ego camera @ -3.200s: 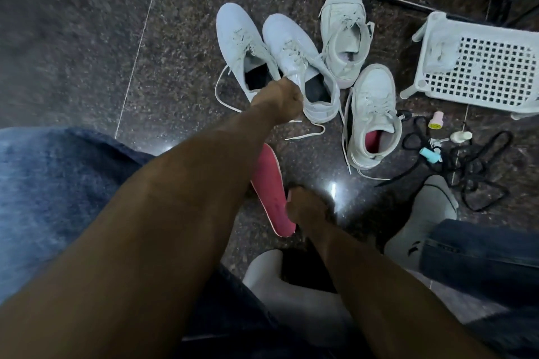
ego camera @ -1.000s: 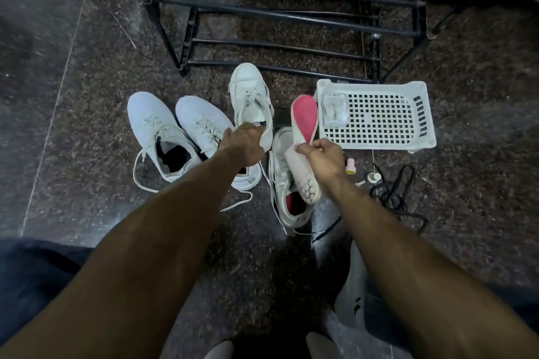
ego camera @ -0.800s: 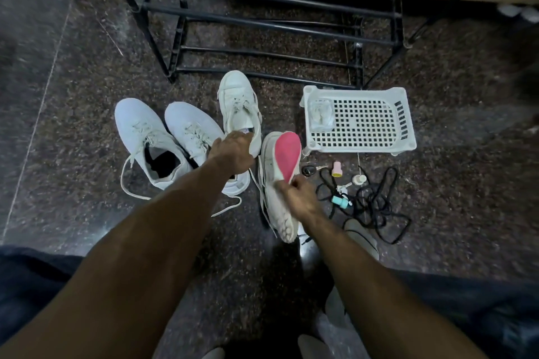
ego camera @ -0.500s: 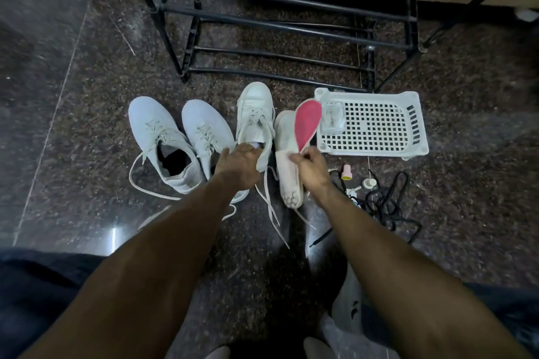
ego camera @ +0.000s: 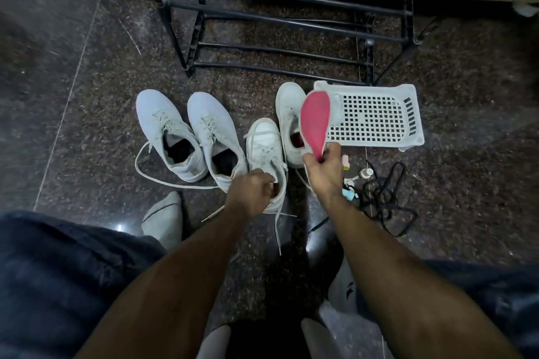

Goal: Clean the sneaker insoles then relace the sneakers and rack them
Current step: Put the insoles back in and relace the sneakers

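Four sneakers on floor before rack (ego camera: 291, 17). Right hand (ego camera: 322, 172) pinches heel end of pink insole (ego camera: 315, 122), long axis pointing away toward basket (ego camera: 376, 116). Left hand (ego camera: 250, 192) grips collar of near sneaker (ego camera: 264, 151), just left of insole; right hand nearer for insertion.

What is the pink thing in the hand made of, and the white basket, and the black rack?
Pink insole: probably foam under matte fabric; it is thin and flat.
White basket: looks like moulded plastic, with a grid of square holes.
Black rack: likely painted metal, with thin straight bars and a dull sheen.
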`<state>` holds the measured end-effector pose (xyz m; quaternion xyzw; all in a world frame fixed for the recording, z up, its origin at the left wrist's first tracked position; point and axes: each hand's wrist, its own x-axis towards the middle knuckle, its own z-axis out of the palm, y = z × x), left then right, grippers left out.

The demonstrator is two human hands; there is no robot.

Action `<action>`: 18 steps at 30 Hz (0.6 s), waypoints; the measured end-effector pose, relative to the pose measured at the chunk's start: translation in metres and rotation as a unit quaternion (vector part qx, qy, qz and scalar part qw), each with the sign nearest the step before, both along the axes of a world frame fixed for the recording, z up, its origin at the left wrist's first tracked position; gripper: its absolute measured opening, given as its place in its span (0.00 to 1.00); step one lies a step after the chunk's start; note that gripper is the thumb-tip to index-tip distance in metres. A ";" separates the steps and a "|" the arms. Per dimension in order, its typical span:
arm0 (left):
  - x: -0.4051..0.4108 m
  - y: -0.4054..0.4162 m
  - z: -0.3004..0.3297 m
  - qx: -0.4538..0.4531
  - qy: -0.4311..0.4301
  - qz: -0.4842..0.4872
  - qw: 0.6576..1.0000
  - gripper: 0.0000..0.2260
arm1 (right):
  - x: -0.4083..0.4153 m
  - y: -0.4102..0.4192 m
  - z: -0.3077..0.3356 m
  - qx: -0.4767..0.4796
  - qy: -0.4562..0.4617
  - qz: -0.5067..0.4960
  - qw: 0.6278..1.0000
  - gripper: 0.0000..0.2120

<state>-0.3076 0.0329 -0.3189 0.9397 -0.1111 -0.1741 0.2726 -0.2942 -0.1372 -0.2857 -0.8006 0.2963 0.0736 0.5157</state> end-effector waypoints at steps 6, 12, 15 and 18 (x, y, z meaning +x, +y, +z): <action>-0.006 0.000 -0.007 0.060 -0.080 0.064 0.993 0.09 | -0.039 -0.001 -0.008 -0.022 0.020 0.002 1.000 0.18; 0.000 -0.007 -0.005 0.033 -0.112 -0.004 0.993 0.17 | -0.027 0.000 -0.007 0.061 0.016 0.041 0.997 0.19; 0.000 -0.008 -0.004 0.015 -0.067 -0.005 0.998 0.20 | -0.023 0.006 -0.006 0.092 0.021 0.074 0.993 0.22; 0.000 -0.007 -0.004 0.036 -0.061 -0.006 0.997 0.13 | -0.021 0.009 -0.015 0.099 0.005 0.066 0.993 0.28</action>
